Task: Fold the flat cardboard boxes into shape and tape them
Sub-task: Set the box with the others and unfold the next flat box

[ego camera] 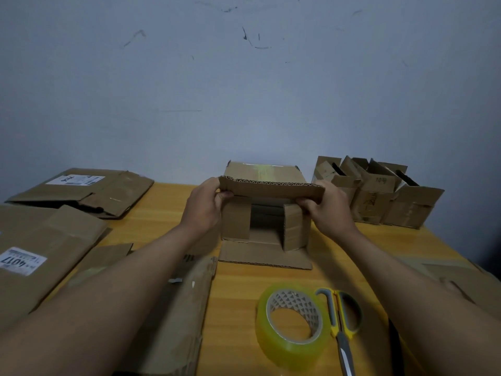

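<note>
Now both hands pinch the top flap (271, 189): left hand (204, 206), right hand (329, 210). Fold it squarely over the side flaps (235, 221), keeping the box (267, 172) steady.

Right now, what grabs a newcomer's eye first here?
Both hands, left hand and right hand, gripping the top flap of a half-folded box at table centre. Near the front edge lie a tape roll and yellow-handled scissors, touching.
</note>
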